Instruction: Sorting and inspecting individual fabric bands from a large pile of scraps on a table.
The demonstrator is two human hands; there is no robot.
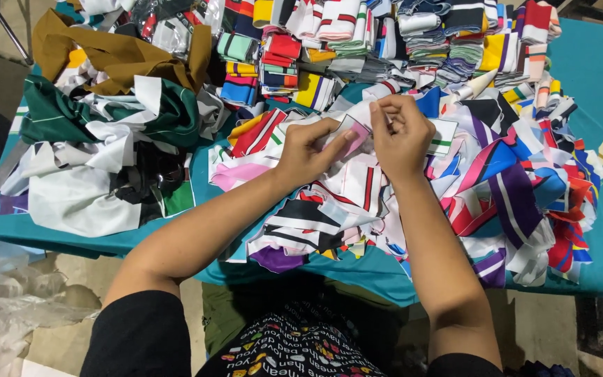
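Observation:
A small pink and white fabric piece (pixel 354 135) is pinched between both hands over the middle of the table. My left hand (pixel 308 150) grips it from the left with thumb and fingers. My right hand (pixel 400 136) holds its right edge, fingers curled. Beneath the hands spreads a loose heap of striped fabric scraps (pixel 357 202) in white, black, red and purple.
The table has a teal cover (pixel 594 77). Folded striped collar pieces (pixel 357 42) are stacked at the back. Green and white cloth (pixel 99 119) and brown cloth (pixel 120 52) lie at the left. More scraps (pixel 525 181) pile at the right. A clear plastic bag (pixel 1 300) sits low left.

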